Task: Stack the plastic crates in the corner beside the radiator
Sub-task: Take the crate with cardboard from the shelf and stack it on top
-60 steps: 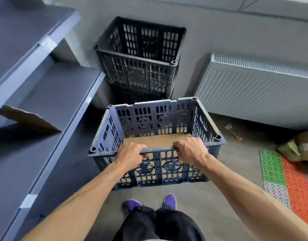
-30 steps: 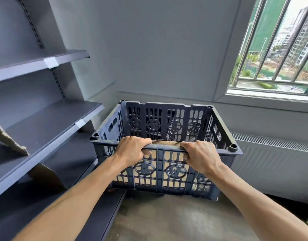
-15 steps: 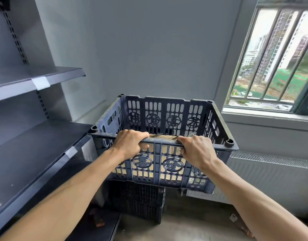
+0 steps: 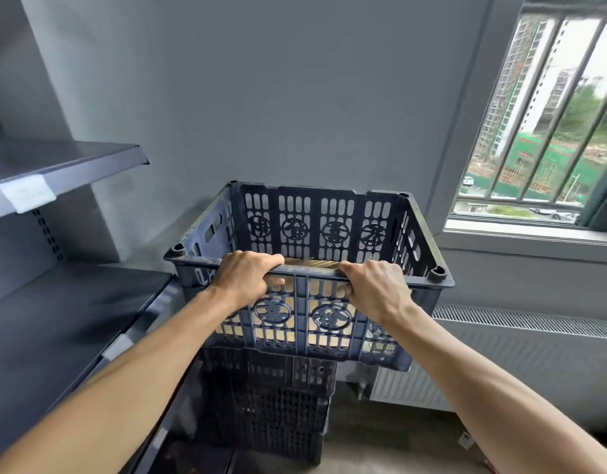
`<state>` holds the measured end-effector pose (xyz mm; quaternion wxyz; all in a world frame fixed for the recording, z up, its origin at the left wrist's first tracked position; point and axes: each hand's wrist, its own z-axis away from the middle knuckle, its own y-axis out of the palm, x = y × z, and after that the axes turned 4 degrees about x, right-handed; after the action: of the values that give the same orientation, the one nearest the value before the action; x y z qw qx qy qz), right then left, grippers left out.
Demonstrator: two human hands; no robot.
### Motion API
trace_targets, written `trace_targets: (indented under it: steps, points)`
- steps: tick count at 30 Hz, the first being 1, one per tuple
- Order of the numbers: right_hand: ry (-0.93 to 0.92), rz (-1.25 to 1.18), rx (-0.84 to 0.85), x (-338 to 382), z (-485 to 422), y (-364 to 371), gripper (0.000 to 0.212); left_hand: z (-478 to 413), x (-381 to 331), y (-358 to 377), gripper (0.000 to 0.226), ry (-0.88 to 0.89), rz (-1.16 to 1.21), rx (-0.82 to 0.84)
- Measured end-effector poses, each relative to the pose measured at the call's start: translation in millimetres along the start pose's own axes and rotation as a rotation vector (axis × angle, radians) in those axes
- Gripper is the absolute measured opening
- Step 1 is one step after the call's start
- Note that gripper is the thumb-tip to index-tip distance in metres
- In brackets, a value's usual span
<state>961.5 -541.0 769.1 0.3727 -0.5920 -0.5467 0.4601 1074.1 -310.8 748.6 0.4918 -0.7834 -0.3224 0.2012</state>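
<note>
- Your left hand [image 4: 247, 278] and right hand [image 4: 374, 289]: each grip is clamped on the near rim of the blue crate [image 4: 315, 227], which you hold over the black crates [image 4: 271, 405] in the corner.
- The load sits offset toward the radiator [image 4: 517, 357]; lowered so, it may seat crooked or tip.
- Grey shelf [image 4: 56, 323] at left, barred window [image 4: 551, 114] at right, bare floor [image 4: 380, 436] below.

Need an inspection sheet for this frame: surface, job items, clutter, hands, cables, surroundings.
Surface: bare floor.
Job's things: blue crate held over the black crate stack in the corner, overhanging it on the right; cannot tell if seated. Cardboard sheet lies in the blue crate. Radiator to the right.
Clutter: small scrap on the floor by the radiator.
Hands: left hand and right hand both grip the blue crate's near rim.
Cables: nothing seen.
Surroundings: grey shelves on the left, barred window upper right, grey wall.
</note>
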Motion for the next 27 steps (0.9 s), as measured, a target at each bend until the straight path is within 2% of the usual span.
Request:
trace_targets:
  steps: [5, 11, 17, 27]
  points:
    - [-0.042, 0.045, -0.016, -15, -50, 28, 0.036, -30, 23, 28, 0.022, -0.041, -0.013, -0.021]
    - [-0.091, 0.056, 0.010, -23, -108, 65, 0.028, -56, 52, 58, 0.015, -0.125, -0.012, -0.003]
    - [-0.148, -0.016, 0.022, -10, -148, 86, 0.029, -68, 90, 65, 0.018, -0.158, -0.052, 0.025]
    - [-0.123, -0.039, 0.070, 26, -172, 111, 0.027, -63, 141, 92, 0.020, -0.126, -0.051, 0.078]
